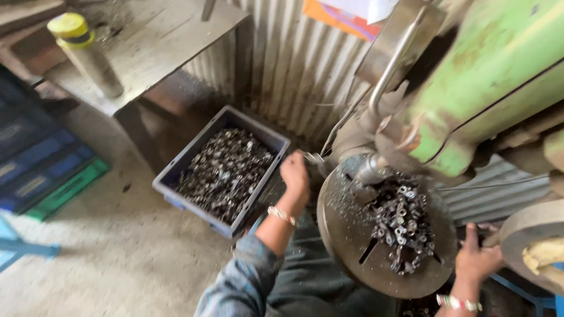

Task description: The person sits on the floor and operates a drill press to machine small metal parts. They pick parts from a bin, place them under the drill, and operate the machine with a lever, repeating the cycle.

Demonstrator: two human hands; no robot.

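My left hand (295,176) hovers between grey plastic crate of small metal sleeves (226,170) and round steel drill-press table (352,246), fingers curled, pinching small metal piece, I judge. My right hand (477,258) grips table edge, fingers hidden, cannot tell. More sleeves heaped (402,226) on table. Step: feeding piece under spindle; next calls for seating it squarely.

Landmark: round machine table (352,246). On it: heap of small metal parts (402,226). Left of it: crate (176,176) holding more parts. Between crate and table: left hand (295,176). At table's right edge: right hand (477,258). Behind it: corrugated wall (294,64).
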